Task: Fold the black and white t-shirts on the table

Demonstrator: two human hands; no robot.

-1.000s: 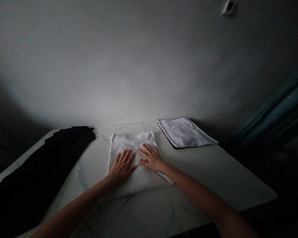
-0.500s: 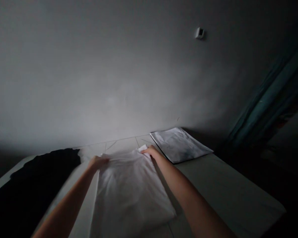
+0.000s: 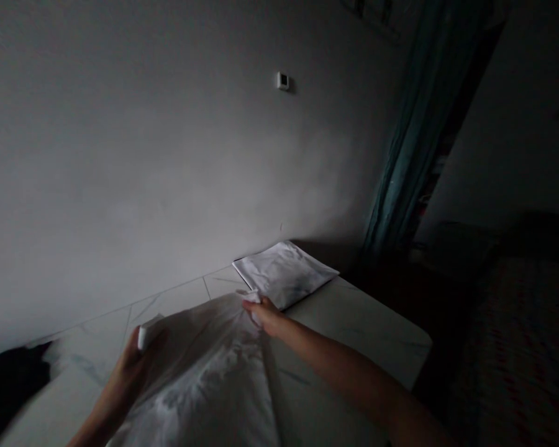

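Observation:
A white folded garment (image 3: 205, 385), soft and wrinkled, stretches between my two hands over the near part of the table. At its far left corner, my left hand (image 3: 137, 360) is closed on the edge, with part of the fingers behind the fabric. My right hand (image 3: 265, 315) pinches the far right corner, where creases gather toward the fingertips. Just beyond that hand lies a flat folded white piece of clothing (image 3: 284, 270) with a thin dark edge. The lower part of the held garment runs out of view.
The marble-patterned white table (image 3: 354, 329) meets a grey wall (image 3: 144, 155). Black clothing (image 3: 13, 379) lies at the table's left. A small white device (image 3: 282, 81) is on the wall. To the right are a teal curtain (image 3: 400, 143) and a dim patterned surface (image 3: 517, 347).
My view has swung right. My left hand has lifted its corner of the white garment, and the cloth has tilted and creased. Both hands keep their hold.

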